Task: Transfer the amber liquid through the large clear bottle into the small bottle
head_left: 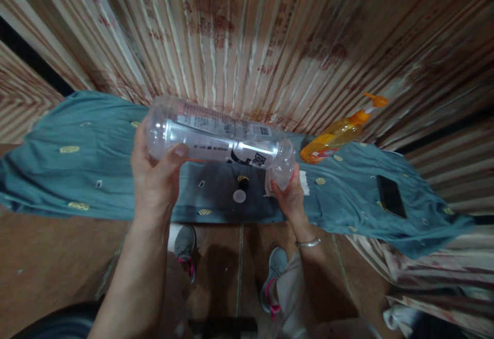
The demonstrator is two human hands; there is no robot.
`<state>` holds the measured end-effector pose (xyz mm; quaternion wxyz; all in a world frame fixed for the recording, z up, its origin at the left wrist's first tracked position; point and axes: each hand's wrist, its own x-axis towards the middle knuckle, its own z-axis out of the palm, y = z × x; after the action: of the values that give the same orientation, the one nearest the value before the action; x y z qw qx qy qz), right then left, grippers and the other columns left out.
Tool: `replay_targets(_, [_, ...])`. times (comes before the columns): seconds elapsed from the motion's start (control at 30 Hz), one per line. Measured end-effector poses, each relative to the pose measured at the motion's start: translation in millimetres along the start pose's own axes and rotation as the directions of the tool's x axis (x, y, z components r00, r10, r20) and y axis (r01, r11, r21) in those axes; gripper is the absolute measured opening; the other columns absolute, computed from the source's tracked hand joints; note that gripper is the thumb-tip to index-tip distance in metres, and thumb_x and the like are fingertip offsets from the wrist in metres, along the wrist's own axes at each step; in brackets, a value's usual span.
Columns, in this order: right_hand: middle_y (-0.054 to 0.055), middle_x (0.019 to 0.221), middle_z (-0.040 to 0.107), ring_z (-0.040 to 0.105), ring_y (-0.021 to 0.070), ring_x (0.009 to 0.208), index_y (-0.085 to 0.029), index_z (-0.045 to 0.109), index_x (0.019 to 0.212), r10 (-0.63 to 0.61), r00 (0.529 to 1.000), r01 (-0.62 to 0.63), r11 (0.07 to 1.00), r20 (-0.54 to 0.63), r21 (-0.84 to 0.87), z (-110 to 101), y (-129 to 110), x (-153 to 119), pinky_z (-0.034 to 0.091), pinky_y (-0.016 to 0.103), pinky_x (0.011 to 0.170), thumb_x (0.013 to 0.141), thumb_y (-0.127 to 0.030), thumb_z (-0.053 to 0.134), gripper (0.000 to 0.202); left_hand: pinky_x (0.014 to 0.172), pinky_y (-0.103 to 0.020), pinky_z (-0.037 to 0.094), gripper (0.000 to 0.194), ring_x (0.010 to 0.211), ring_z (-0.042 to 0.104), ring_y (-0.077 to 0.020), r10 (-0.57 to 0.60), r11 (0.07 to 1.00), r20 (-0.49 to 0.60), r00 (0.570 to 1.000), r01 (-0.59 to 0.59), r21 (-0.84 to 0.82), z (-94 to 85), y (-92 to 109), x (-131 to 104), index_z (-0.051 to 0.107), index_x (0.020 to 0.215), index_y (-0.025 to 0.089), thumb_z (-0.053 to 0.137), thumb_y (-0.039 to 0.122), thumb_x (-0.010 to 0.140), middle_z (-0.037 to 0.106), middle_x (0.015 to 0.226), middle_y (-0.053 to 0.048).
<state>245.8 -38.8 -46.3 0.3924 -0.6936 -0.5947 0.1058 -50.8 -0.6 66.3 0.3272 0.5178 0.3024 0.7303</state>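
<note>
A large clear plastic bottle [216, 136] with a printed label lies tilted in the air above the cloth-covered table. Its base end, on the left, is gripped by my left hand [158, 174], the thumb across the near side. At the lower right, my right hand [290, 192] has its fingers around a small clear container [283, 172] at the bottle's neck end. The bottle's mouth and that container overlap, so where they meet is hard to make out. Beneath them on the table are a white tissue [304, 183], a dark round cap [243, 183] and a whitish disc [239, 196].
An orange pump bottle [332, 138] stands at the right rear of the teal cloth [104, 159]. Farther right lies a black phone [391, 196]. A patterned curtain [239, 35] hangs behind the table. My shoes show on the floor below its front edge.
</note>
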Motion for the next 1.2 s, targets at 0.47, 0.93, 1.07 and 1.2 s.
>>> replay_targets(0.47, [0.019, 0.15, 0.053, 0.052, 0.0335, 0.14, -0.017, 0.025, 0.156, -0.022, 1.0, 0.022, 1.0, -0.013, 0.009, 0.8, 2.4, 0.1, 0.047, 0.06, 0.111, 0.084, -0.042, 0.061, 0.084, 0.112, -0.059, 0.046, 0.061, 0.114, 0.066, -0.0291, 0.002, 1.0, 0.058, 0.998, -0.003, 0.023, -5.4, -1.0, -0.6, 0.066, 0.121, 0.034, 0.088, 0.047, 0.066, 0.067, 0.119, -0.002])
replay_targets(0.93, [0.022, 0.148, 0.054, 0.051, 0.0359, 0.14, -0.014, 0.025, 0.156, 0.018, 1.0, -0.018, 1.0, 0.01, -0.003, -1.5, -1.6, 0.8, 0.047, 0.061, 0.11, 0.082, -0.041, 0.063, 0.087, 0.112, -0.058, 0.046, 0.061, 0.113, 0.066, -0.0284, -0.002, 1.0, 0.044, 0.999, 0.001, 0.023, -3.5, 0.8, -0.6, 0.067, 0.119, 0.034, 0.089, 0.048, 0.064, 0.069, 0.118, -0.002])
replay_targets(1.07, [0.021, 0.148, 0.054, 0.052, 0.0355, 0.139, -0.016, 0.029, 0.154, 0.003, 1.0, -0.003, 1.0, 0.001, 0.003, -1.7, -1.1, 0.8, 0.048, 0.059, 0.11, 0.083, -0.04, 0.063, 0.083, 0.114, -0.058, 0.044, 0.062, 0.113, 0.065, -0.0282, -0.006, 1.0, 0.022, 1.0, 0.006, 0.007, -0.8, 2.6, -0.4, 0.068, 0.118, 0.032, 0.09, 0.048, 0.062, 0.069, 0.119, -0.002])
replay_targets(1.2, [0.021, 0.147, 0.055, 0.053, 0.0361, 0.137, -0.016, 0.029, 0.154, 0.01, 1.0, -0.01, 1.0, 0.001, 0.007, -2.0, -1.0, 0.7, 0.048, 0.06, 0.108, 0.082, -0.042, 0.063, 0.083, 0.115, -0.06, 0.042, 0.067, 0.114, 0.065, -0.0282, -0.013, 1.0, 0.019, 1.0, 0.013, -0.012, -2.5, 1.2, 0.7, 0.069, 0.119, 0.031, 0.092, 0.046, 0.058, 0.069, 0.119, -0.002])
